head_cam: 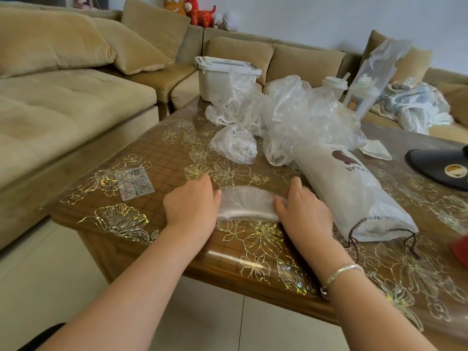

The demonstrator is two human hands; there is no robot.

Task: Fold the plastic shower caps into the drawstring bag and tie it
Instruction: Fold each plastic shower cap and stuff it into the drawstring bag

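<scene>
A small printed card (pixel 134 183) is lying near the table's (pixel 177 252) left corner, under the clear flowered cover. Just right of it, the left hand (pixel 191 203) is being laid palm down on the table near the near edge, its fingers stretched out and together, pressing the left end of a folded shower cap (pixel 247 202). The cap is being held flat as a half-moon strip between both hands. Its right end is being pressed by the right hand (pixel 305 207), whose fingers are likewise lying straight over the plastic; a silver bracelet (pixel 342 272) is being worn on that wrist. Beyond the hands, toward the table's far edge, a loose heap of crumpled shower caps (pixel 291 112) is lying, with one balled cap (pixel 234 143) at its near left side and a lidded white plastic box (pixel 222 77) behind it. Just right of the right hand, the drawstring bag (pixel 352 188) is lying on its side, its dark cords (pixel 354 236) trailing toward the near edge. A black round object (pixel 438 163) is resting at the table's right edge.
</scene>
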